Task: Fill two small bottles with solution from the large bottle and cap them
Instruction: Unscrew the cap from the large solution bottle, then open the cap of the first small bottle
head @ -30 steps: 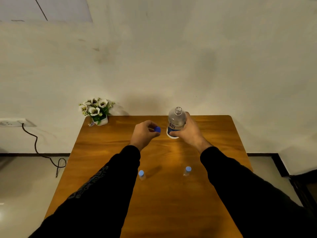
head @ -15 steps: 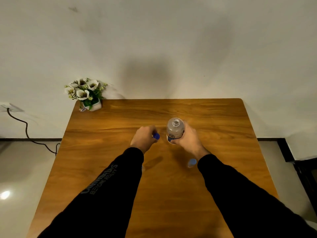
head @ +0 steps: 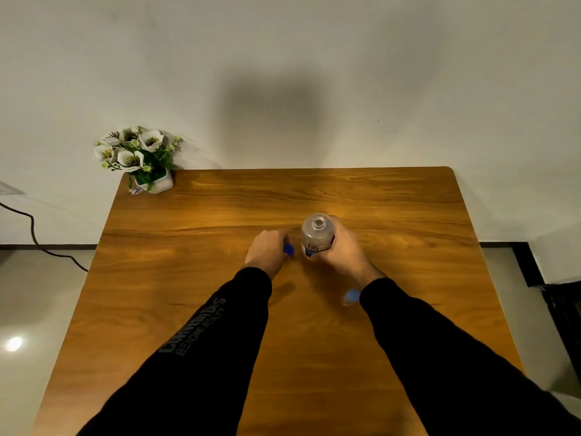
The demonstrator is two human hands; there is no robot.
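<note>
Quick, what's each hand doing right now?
Left hand: pinches the blue cap, low over the table.
Right hand: grips the large bottle, uncapped and upright.

Wooden, orange-brown counter [head: 220, 215] with rounded far corners. A white pot of white artificial flowers [head: 143, 162] stands at its far-left corner. Well nearer than the pot, right of centre, stands a small clear bottle with light-blue cap [head: 351, 296], partly hidden.
</note>
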